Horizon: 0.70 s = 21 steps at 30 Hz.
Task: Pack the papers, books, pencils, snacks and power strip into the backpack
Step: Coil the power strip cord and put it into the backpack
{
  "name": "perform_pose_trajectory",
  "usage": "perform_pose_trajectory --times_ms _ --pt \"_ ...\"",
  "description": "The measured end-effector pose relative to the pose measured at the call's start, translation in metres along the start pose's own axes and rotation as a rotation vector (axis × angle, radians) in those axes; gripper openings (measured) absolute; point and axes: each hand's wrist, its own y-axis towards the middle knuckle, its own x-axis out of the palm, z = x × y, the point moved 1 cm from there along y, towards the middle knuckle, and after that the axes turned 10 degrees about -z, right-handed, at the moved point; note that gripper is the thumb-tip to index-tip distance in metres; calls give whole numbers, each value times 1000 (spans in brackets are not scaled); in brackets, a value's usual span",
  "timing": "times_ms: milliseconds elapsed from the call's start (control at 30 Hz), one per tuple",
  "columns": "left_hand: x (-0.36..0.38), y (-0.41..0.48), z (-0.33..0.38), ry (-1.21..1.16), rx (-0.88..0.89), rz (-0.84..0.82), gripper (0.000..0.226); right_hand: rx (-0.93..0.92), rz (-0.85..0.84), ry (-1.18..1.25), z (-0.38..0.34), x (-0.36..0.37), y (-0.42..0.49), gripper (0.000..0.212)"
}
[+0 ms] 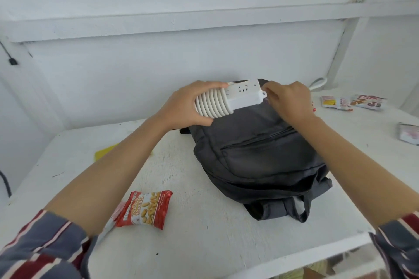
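A dark grey backpack lies flat on the white table, its top end pointing away from me. My left hand grips a white power strip with its cord coiled round it, held over the backpack's far end. My right hand is at the backpack's top edge beside the strip's right end, fingers curled on the fabric there. A red packet of salted peanuts lies near the table's front left. More snack packets lie at the far right.
A yellow sheet or pad lies at the left of the table. Another packet sits at the right edge. A white loop shows behind the backpack by the wall. The table's front edge is near me.
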Motion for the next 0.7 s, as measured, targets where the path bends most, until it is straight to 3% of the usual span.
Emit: perform_pose_trajectory --times_ms 100,167,400,567,700 --pt "-2 10 10 -62 10 47 74 82 -91 197 23 2 -18 40" --pt "-1 20 21 -96 10 97 74 115 -191 303 30 1 -22 33" --pt "16 70 54 4 -192 257 77 -107 -453 321 30 -29 -13 18" --pt "50 87 72 91 -197 175 77 -226 -442 42 60 -63 1 20" --pt "60 95 86 131 -217 171 76 -298 -398 136 81 -71 7 18"
